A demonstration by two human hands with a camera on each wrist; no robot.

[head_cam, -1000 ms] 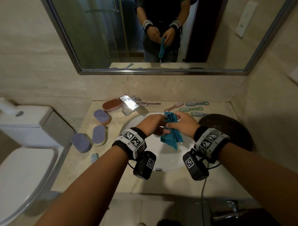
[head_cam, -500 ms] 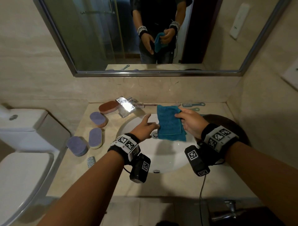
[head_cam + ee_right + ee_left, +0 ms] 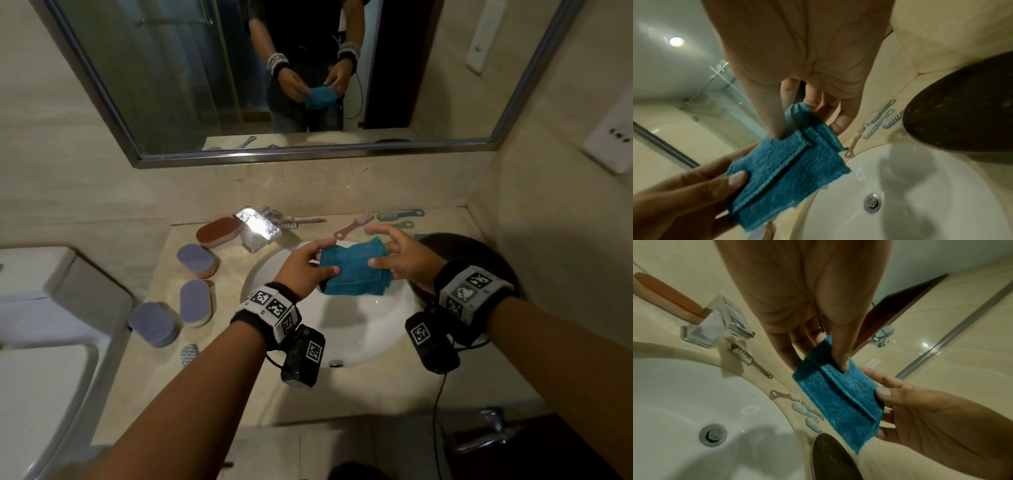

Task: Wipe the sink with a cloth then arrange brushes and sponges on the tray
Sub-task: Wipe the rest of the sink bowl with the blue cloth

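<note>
A folded blue cloth (image 3: 352, 270) (image 3: 838, 395) (image 3: 787, 170) is held level over the white sink (image 3: 359, 329). My left hand (image 3: 308, 263) (image 3: 818, 356) pinches its left end between thumb and fingers. My right hand (image 3: 400, 253) (image 3: 807, 116) pinches the right end the same way. A dark round tray (image 3: 455, 250) (image 3: 962, 105) sits on the counter right of the sink. Several small brushes (image 3: 352, 226) lie behind the sink. Purple sponges (image 3: 196, 258) and a brown one (image 3: 219, 231) lie on the counter to the left.
A chrome faucet (image 3: 257, 228) stands at the sink's back left, with a bristle brush (image 3: 744, 356) beside it. A toilet (image 3: 41, 308) is at the far left. The mirror (image 3: 274, 68) hangs on the wall above, and a side wall closes off the right.
The cloth hung bunched between my hands, then was spread flat in the right hand. Now it is folded smaller and held at both ends.
</note>
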